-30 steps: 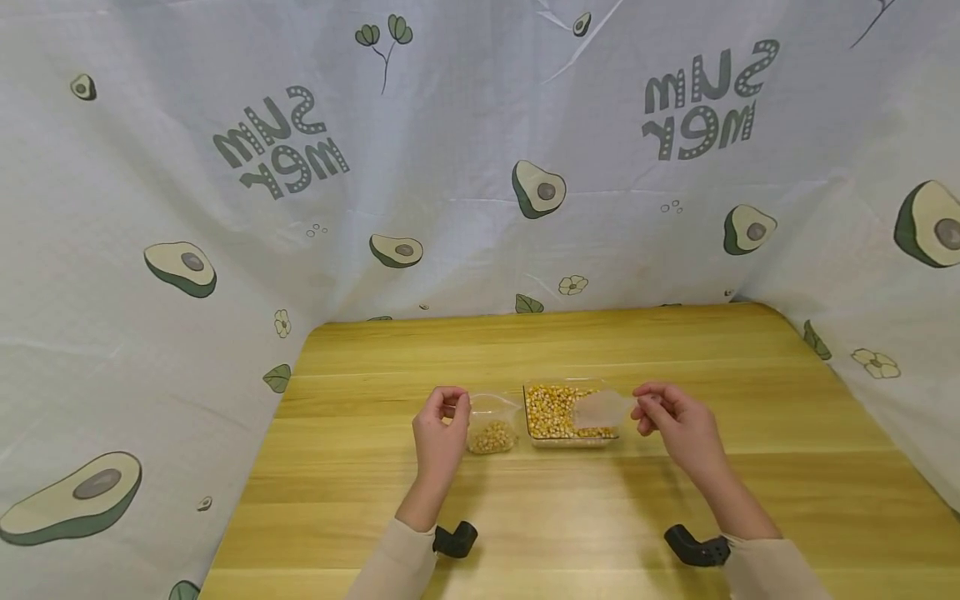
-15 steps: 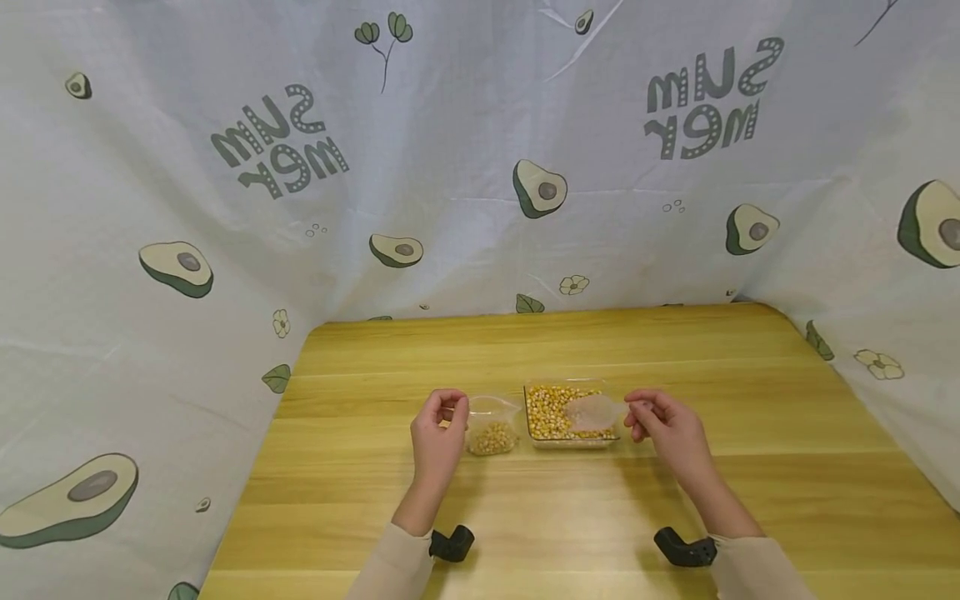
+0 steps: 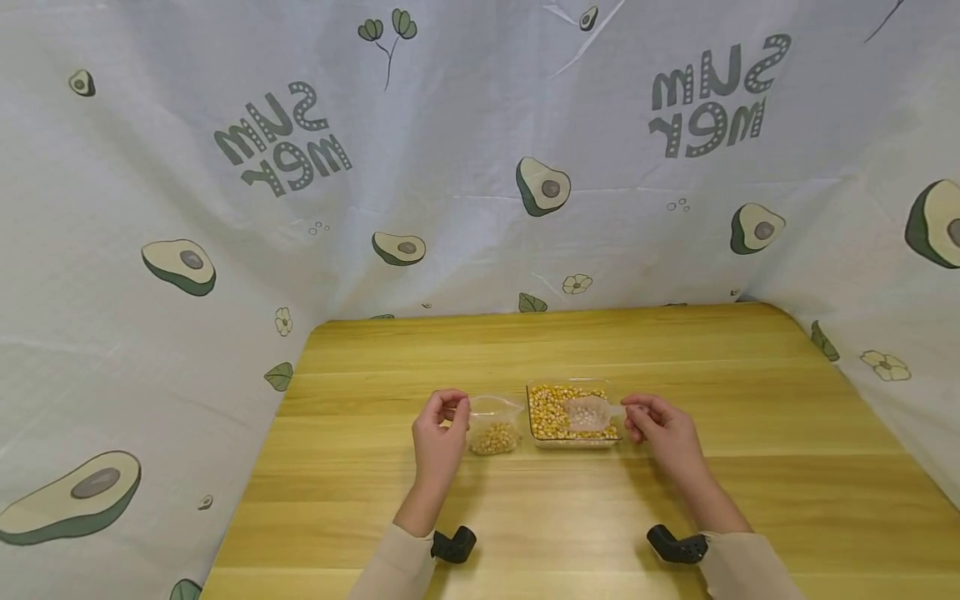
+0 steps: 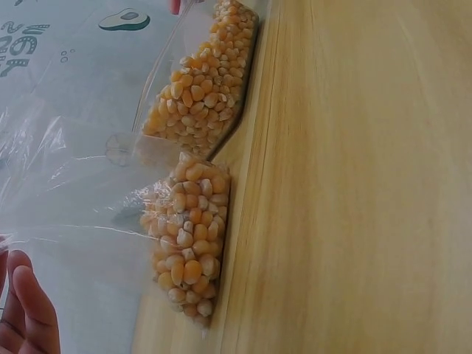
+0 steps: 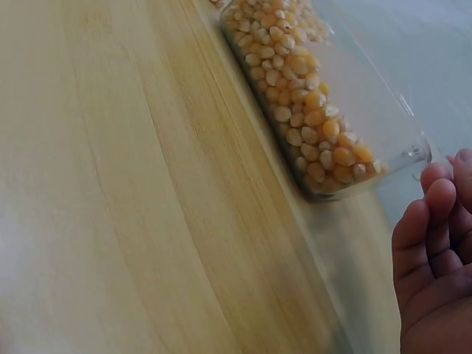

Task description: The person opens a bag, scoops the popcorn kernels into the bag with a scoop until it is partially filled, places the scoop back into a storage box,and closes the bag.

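A clear zip bag (image 3: 491,407) stands upright on the table, its mouth spread and corn kernels (image 4: 193,240) filling its bottom. My left hand (image 3: 441,435) pinches the bag's left top edge between thumb and fingers. Just right of the bag is a clear rectangular container (image 3: 573,444) full of corn kernels (image 3: 547,412). With my right hand (image 3: 666,435) I pinch the handle of a translucent scoop (image 3: 588,413), whose head lies among the kernels on the container's right side. In the right wrist view, the scoop's head is hard to make out behind the container wall.
Both things stand on a wood-grain table (image 3: 555,517). A white cloth (image 3: 465,167) printed with avocados hangs behind and at the sides. Black wrist mounts (image 3: 453,546) sit at both cuffs.
My right hand has moved left and slightly nearer to me, bringing the scoop further over the container's kernels. The left hand keeps its hold on the bag, nearly still.
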### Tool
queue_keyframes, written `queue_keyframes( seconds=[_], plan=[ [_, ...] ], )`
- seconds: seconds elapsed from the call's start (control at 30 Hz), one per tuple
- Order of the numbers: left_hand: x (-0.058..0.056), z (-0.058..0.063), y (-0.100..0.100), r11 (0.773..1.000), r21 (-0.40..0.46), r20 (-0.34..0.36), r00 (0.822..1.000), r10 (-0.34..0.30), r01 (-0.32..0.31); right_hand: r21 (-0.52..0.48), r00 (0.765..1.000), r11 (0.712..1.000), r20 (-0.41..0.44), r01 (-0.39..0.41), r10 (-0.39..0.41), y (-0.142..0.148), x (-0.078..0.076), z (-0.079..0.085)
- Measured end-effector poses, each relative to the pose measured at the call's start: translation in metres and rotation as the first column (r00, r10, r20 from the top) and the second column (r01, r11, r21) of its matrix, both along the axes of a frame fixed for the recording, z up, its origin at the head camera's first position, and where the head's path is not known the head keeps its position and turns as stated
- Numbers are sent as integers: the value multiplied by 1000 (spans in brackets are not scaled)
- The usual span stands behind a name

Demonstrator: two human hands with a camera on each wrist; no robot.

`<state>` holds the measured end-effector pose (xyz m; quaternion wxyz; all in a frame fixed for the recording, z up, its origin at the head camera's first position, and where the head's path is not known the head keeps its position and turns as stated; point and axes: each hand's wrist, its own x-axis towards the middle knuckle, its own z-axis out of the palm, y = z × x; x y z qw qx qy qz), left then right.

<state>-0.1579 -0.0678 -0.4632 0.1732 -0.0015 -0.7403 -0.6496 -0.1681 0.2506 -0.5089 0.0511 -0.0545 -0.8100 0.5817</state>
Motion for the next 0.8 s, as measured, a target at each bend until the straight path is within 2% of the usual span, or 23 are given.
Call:
queue_keyframes(
  seconds=[0.37, 0.5, 0.7, 0.8],
  plan=[
    [1, 2, 1, 999, 38, 26, 1000, -14, 13, -195, 998, 981, 68, 3, 11, -1, -3, -3],
    [1, 1, 1, 999, 40, 32, 999, -12, 11, -294, 997, 956, 71, -1, 23, -1, -2, -4],
    [1, 1, 0, 999, 38, 42, 999, -10, 9, -448, 997, 894, 61, -19, 52, -2, -1, -8],
    [1, 1, 1, 999, 39, 46, 999, -10, 8, -492, 996, 870, 60, -29, 67, -2, 0, -9]
  ],
)
